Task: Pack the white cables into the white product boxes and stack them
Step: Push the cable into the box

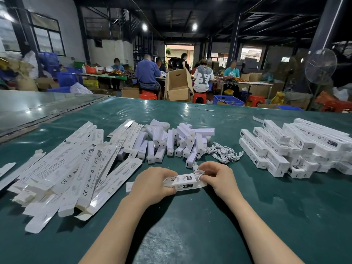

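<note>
Steadying the white product box [183, 182] flat on the table [219, 216], my left hand [152, 184] is closed round its near end while my right hand [217, 175] pinches a coiled white cable [197, 173] at its open mouth. Flat cartons [80, 168] at left read "CE FC RoHS", "Made in China".

Two bare forearms reached forward from the bottom edge and converged at the centre. The left hand [152, 184] lay palm down, fingers curled inward and thumb tucked under, gripping the box [183, 182]. The right hand [217, 177] faced it, knuckles up, its fingertips [203, 177] pinching the cable [197, 171] at the box's open end.
</note>
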